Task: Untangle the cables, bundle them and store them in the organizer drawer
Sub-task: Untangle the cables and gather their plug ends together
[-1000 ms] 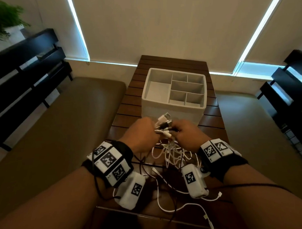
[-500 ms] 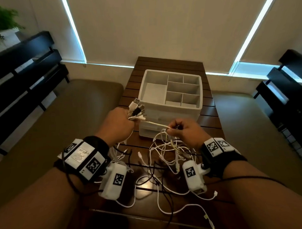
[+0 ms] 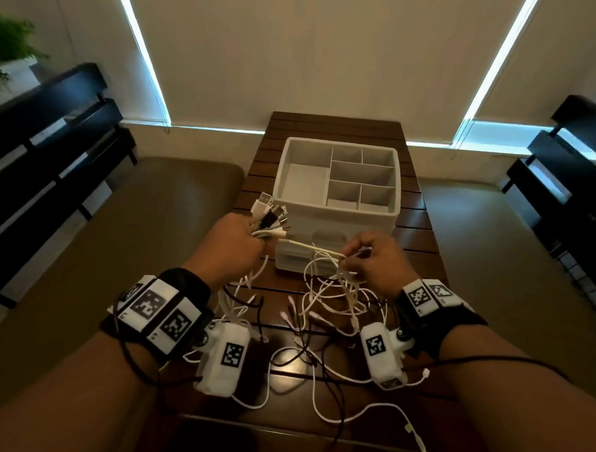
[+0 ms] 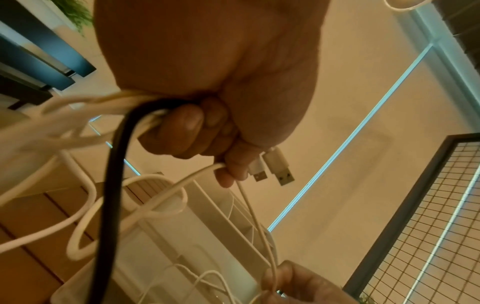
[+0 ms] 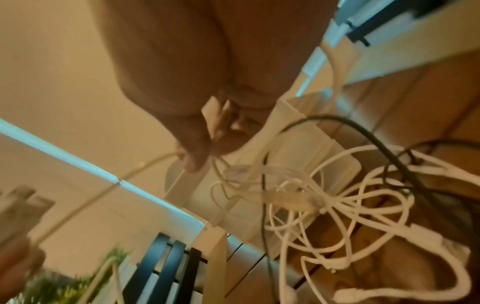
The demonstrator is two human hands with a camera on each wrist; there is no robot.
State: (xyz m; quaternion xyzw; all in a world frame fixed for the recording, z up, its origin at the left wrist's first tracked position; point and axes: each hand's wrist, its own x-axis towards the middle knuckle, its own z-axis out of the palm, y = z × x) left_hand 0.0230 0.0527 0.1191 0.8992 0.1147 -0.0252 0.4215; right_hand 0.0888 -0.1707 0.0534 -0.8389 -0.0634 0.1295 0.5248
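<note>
My left hand (image 3: pixel 238 243) grips a bunch of cable ends, with white and black USB plugs (image 3: pixel 271 215) fanning out above the fist; in the left wrist view the fingers (image 4: pixel 187 131) curl round white cords and one black cord (image 4: pixel 111 185). My right hand (image 3: pixel 368 260) pinches one white cable (image 3: pixel 311 247) stretched taut between the two hands, and the right wrist view shows the fingertips (image 5: pixel 197 150) closed on it. A tangle of white and black cables (image 3: pixel 326 309) hangs down onto the wooden table. The white organizer (image 3: pixel 339 190) stands just beyond the hands.
The organizer's top tray (image 3: pixel 302 188) has several open compartments, with closed drawers (image 3: pixel 320 238) on its front below. The slatted wooden table (image 3: pixel 422 235) is narrow, with brown cushioned seats (image 3: pixel 121 249) on either side. Dark benches stand at far left and right.
The hands have pulled apart: the left hand moved left and up with the bunch of plugs, while the right hand stayed and slid along one white cable, now taut between them.
</note>
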